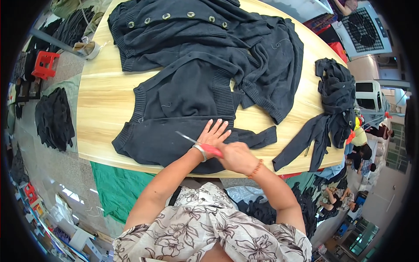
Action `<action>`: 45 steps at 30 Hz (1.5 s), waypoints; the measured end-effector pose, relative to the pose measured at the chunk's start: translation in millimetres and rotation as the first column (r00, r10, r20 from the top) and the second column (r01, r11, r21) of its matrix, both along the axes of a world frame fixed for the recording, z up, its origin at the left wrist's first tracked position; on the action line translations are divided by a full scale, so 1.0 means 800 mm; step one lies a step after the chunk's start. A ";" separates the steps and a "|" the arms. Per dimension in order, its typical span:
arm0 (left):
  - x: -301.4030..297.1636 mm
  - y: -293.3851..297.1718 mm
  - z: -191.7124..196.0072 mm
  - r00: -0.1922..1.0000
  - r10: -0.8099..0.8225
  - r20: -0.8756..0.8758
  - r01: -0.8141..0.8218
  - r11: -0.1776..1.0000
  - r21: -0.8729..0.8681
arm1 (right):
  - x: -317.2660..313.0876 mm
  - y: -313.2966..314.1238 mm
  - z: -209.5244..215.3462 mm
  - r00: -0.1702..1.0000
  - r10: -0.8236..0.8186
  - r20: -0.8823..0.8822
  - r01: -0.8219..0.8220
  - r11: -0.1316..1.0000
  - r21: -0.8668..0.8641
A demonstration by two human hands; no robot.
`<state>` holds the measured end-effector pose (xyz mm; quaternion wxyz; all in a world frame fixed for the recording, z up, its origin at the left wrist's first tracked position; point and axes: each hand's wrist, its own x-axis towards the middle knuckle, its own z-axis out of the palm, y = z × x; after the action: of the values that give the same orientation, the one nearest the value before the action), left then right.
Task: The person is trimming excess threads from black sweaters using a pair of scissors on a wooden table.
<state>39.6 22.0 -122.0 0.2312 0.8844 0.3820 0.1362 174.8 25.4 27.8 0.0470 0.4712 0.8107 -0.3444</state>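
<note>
the left hand [214,133] lies flat with fingers spread, pressing down on the near dark knit cardigan [183,118] at its lower hem, close to the near edge of the wooden table [100,109]. the right hand [238,158] sits just beside it, toward the body, closed around the red handle of a pair of scissors [198,144]; the thin metal blade points leftward across the left wrist, over the same garment. whether the blades are parted is too fine to tell.

judging by how things lie, the work on this cardigan looks to be under way rather than finished: it is spread open under both hands, a pale loose thread shows on its front, and the tool is poised above it. a second dark cardigan [209,26], with a row of pale buttons, lies beyond it on the far half of the table and seems untouched. a third dark garment [334,100] is bunched at the table's right end, sleeves trailing off toward the near edge.

counted: three dark garments on the table, one pair of scissors, two hands. off the table's left side, a dark heap of clothing [54,118] rests on the floor, with a red stool [45,63] farther back.
</note>
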 end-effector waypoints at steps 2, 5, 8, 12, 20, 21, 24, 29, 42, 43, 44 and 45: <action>-0.004 -0.002 -0.016 1.000 -0.001 0.001 0.001 0.995 0.099 | -0.051 0.013 -0.019 0.986 0.164 0.040 -0.167 0.981 0.097; 0.003 0.002 0.013 0.999 -0.044 0.013 0.045 0.999 -0.031 | -0.094 0.022 -0.018 0.985 0.172 0.022 -0.173 0.980 0.097; 0.005 -0.001 0.001 1.000 -0.027 0.009 0.027 0.999 0.032 | -0.085 0.010 -0.030 0.987 0.135 0.087 -0.149 0.972 0.179; 0.002 0.000 0.005 1.000 -0.002 0.017 0.003 0.999 -0.038 | 0.006 0.009 0.008 0.983 -0.081 0.166 0.078 0.997 0.026; 0.000 0.002 0.009 0.997 0.043 0.063 -0.044 0.999 0.002 | 0.097 -0.039 0.053 0.895 -0.225 0.385 0.242 0.970 0.004; -0.001 0.003 0.012 0.999 0.031 0.043 -0.030 0.999 -0.023 | 0.077 -0.035 0.054 0.932 -0.241 0.270 0.255 0.967 -0.017; -0.009 0.005 0.007 0.998 0.008 0.057 -0.005 0.999 -0.053 | 0.010 -0.014 0.043 0.980 -0.160 0.117 0.174 0.977 -0.125; -0.096 0.022 0.090 0.946 0.322 0.021 -0.323 0.945 0.042 | 0.012 -0.027 0.017 0.989 -0.151 0.006 0.151 0.987 -0.061; -0.266 -0.034 -0.011 0.761 0.638 0.120 -0.627 0.770 -0.120 | -0.093 -0.003 0.018 0.995 0.088 -0.055 -0.087 0.996 0.027; -0.263 -0.032 -0.004 0.762 0.637 0.115 -0.625 0.771 -0.123 | -0.090 0.001 0.018 0.997 0.064 -0.053 -0.062 0.998 0.028; -0.253 -0.033 0.003 0.739 0.667 0.095 -0.657 0.745 -0.120 | -0.080 -0.002 0.012 0.999 0.032 -0.044 -0.030 0.999 0.038; -0.245 -0.032 0.011 0.763 0.646 -0.021 -0.645 0.759 -0.082 | -0.072 -0.002 0.013 1.000 -0.006 -0.021 0.007 1.000 0.002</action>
<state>-156.5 -3.5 -113.2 0.2087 0.6877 0.6675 0.1948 117.4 24.1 38.3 0.0368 0.4702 0.8099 -0.3486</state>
